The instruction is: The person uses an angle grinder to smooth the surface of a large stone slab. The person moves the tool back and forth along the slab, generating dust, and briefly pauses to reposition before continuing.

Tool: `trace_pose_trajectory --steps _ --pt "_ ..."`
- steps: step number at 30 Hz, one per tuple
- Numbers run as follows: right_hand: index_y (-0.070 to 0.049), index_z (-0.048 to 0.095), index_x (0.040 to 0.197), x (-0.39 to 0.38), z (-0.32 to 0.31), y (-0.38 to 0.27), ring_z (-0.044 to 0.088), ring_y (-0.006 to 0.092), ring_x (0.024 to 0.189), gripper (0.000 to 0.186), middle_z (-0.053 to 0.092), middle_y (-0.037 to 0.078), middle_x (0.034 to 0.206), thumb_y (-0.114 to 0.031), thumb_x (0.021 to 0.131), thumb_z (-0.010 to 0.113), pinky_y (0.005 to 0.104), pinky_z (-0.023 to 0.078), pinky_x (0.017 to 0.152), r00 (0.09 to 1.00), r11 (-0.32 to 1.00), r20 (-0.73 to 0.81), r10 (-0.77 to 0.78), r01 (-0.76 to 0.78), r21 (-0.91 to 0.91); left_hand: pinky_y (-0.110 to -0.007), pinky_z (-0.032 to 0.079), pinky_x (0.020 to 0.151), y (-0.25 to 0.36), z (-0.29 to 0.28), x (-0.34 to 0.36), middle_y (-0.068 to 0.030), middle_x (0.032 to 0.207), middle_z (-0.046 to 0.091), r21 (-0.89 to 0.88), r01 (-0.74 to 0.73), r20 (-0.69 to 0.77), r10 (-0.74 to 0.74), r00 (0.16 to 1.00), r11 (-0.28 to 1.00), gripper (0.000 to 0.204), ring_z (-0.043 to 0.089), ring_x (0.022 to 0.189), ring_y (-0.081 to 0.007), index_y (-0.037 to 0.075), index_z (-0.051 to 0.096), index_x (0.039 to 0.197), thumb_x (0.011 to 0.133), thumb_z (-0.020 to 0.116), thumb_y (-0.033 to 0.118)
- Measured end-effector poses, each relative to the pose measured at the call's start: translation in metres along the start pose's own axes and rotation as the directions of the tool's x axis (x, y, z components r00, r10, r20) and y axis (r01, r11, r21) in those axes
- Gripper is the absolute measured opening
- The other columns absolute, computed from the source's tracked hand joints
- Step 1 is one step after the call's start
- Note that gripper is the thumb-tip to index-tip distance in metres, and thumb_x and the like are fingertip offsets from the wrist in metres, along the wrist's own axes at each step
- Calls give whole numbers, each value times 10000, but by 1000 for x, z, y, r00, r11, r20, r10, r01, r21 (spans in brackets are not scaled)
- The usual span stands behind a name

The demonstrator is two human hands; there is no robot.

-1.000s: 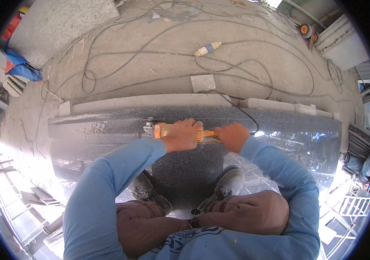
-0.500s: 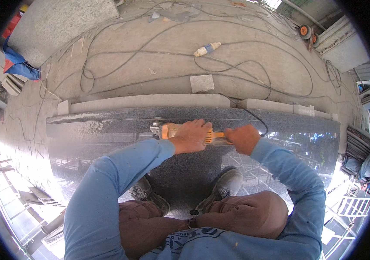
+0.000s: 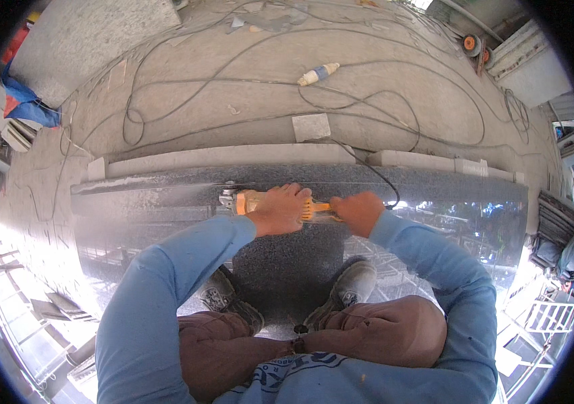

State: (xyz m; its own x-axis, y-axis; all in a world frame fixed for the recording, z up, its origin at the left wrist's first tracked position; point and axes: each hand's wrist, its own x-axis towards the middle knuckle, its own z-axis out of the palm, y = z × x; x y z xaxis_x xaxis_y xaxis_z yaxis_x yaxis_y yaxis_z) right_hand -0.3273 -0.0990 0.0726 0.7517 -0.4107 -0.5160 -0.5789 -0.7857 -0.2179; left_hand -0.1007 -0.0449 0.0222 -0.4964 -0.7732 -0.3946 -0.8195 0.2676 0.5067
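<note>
A yellow angle grinder lies level over a dark polished stone slab, its metal head and disc at the left end. The disc sits at a thin straight line that runs along the slab's far part, with pale dust spreading to its left. My left hand is closed over the grinder's body, just behind the head. Around the rear handle my right hand is wrapped. A black cord leads from the tool's rear and curves away over the slab's far edge.
My shoes stand on the slab. Pale stone strips line its far edge. Beyond, long cables loop over the dusty floor around a white and blue connector and a small stone piece. A large grey slab leans at far left.
Both hands have moved a little to the left with the grinder, its head following the line on the slab. The dust to the left of the disc looks thicker.
</note>
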Motion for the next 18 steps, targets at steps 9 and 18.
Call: trace_pose_trajectory --steps 9,18 --pt "-53 606 1089 14 -5 -8 729 330 798 221 725 152 861 -152 893 629 469 583 691 1000 1000 28 10 -10 16 -467 500 940 -15 5 -6 -169 1164 568 22 4 -52 -3 999 1000 694 602 1105 -352 47 496 1325 728 777 264" --pt "-42 592 1084 -21 -16 6 723 349 780 206 710 162 816 -119 894 603 472 581 662 997 999 59 45 -45 -4 -466 502 939 17 2 9 -177 1156 584 -2 -74 -97 73 993 997 689 602 1114 -351 28 510 1307 716 773 266"
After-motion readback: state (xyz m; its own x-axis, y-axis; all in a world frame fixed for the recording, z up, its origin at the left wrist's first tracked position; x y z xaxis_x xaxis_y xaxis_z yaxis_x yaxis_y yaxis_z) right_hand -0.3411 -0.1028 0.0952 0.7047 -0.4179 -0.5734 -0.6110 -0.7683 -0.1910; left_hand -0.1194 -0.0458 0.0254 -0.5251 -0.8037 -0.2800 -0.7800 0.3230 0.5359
